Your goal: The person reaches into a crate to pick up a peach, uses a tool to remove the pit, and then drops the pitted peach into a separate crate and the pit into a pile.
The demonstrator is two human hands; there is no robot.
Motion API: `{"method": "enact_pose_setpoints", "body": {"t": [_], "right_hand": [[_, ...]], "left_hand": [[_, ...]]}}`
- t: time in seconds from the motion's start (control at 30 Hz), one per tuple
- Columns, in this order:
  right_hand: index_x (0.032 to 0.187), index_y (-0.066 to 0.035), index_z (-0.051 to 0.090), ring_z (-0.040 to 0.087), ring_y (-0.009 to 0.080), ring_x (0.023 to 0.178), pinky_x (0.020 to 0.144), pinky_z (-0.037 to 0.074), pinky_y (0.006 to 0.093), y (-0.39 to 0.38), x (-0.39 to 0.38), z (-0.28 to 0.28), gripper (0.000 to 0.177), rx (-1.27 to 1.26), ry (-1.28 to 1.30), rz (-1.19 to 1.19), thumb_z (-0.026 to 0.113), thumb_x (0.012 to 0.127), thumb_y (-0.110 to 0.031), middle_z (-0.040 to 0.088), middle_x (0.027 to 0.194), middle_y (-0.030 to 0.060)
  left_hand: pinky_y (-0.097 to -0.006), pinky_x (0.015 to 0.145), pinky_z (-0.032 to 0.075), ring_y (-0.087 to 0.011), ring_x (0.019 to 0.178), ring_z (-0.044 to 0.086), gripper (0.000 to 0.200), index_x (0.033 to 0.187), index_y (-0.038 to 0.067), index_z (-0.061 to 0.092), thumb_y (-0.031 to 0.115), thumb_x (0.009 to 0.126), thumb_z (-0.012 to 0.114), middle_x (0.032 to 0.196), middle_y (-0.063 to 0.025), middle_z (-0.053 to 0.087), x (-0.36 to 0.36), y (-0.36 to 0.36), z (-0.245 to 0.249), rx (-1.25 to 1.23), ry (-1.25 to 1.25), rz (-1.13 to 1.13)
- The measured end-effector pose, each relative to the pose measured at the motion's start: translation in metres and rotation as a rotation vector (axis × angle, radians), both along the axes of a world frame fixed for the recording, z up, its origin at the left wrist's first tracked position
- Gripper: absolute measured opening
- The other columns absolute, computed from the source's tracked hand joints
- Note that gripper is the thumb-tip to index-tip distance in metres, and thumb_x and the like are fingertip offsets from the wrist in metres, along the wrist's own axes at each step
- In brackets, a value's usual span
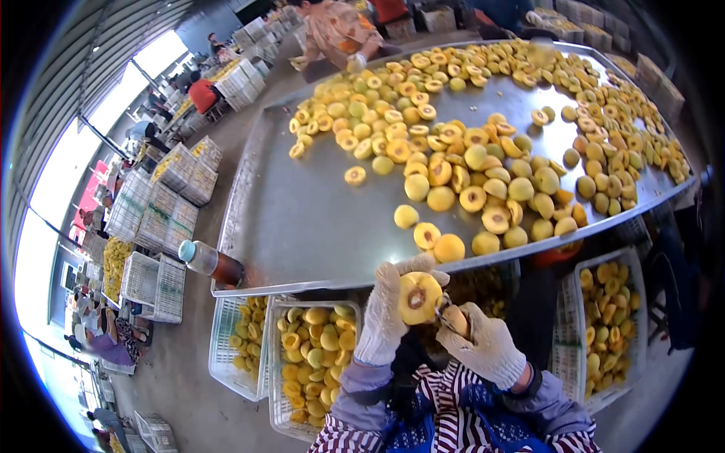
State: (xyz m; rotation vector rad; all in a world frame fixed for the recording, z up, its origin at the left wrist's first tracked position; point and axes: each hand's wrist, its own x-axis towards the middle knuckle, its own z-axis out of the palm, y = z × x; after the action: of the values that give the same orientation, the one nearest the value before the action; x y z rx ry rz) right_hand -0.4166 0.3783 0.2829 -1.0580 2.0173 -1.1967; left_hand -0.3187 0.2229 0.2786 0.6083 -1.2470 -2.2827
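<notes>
My left hand point(382, 317), in a white knit glove, grips a halved yellow peach point(418, 296) with its cut face and brown pit hollow showing. In my gloved right hand point(487, 349) is a pitting knife point(455, 320) with a light, wood-coloured handle. Its metal end meets the right edge of the peach half; how deep it reaches is hidden. Both hands are just off the near edge of a metal table point(302, 208), where many peach halves point(496, 219) lie, some cut side up.
Crates of peach halves stand below: one at left point(276, 362), another at right point(638, 325). A bottle of dark liquid point(211, 262) sits at the table's left corner. Across the table a person in a patterned top point(340, 34) works. Stacked crates point(155, 208) and other people line the left.
</notes>
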Motion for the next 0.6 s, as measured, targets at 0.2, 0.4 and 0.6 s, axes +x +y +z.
{"method": "enact_pose_setpoints", "body": {"t": [0.2,0.4,0.6], "right_hand": [[0.100,-0.011,0.060,0.065,0.0331,0.060,0.052,0.050,0.0380,0.001,0.002,-0.001,0.033,-0.067,0.250,0.000,0.073,0.085,-0.037,0.062,0.068,0.0110],[0.099,-0.012,0.058,0.063,0.0277,0.053,0.046,0.047,0.0356,0.006,0.001,-0.008,0.027,-0.094,0.502,0.010,0.071,0.087,-0.033,0.063,0.067,0.0050],[0.103,-0.011,0.057,0.064,0.0274,0.055,0.046,0.047,0.0375,0.013,0.004,-0.013,0.027,0.073,0.534,0.131,0.068,0.089,-0.032,0.063,0.069,0.0064]], "left_hand": [[-0.0354,0.080,0.057,-0.0258,0.090,0.068,0.088,0.128,-0.004,0.054,0.075,0.093,0.036,0.110,-0.0234,0.067,-0.002,0.011,0.001,-0.154,-0.134,0.002],[-0.0283,0.083,0.055,-0.0183,0.091,0.067,0.075,0.126,-0.009,0.057,0.060,0.099,0.044,0.105,-0.0168,0.070,-0.002,0.021,0.003,-0.176,-0.090,-0.005],[-0.0280,0.081,0.055,-0.0173,0.088,0.067,0.067,0.119,-0.008,0.062,0.054,0.102,0.044,0.103,-0.0149,0.070,-0.008,0.032,0.012,-0.212,-0.155,0.087]]}}
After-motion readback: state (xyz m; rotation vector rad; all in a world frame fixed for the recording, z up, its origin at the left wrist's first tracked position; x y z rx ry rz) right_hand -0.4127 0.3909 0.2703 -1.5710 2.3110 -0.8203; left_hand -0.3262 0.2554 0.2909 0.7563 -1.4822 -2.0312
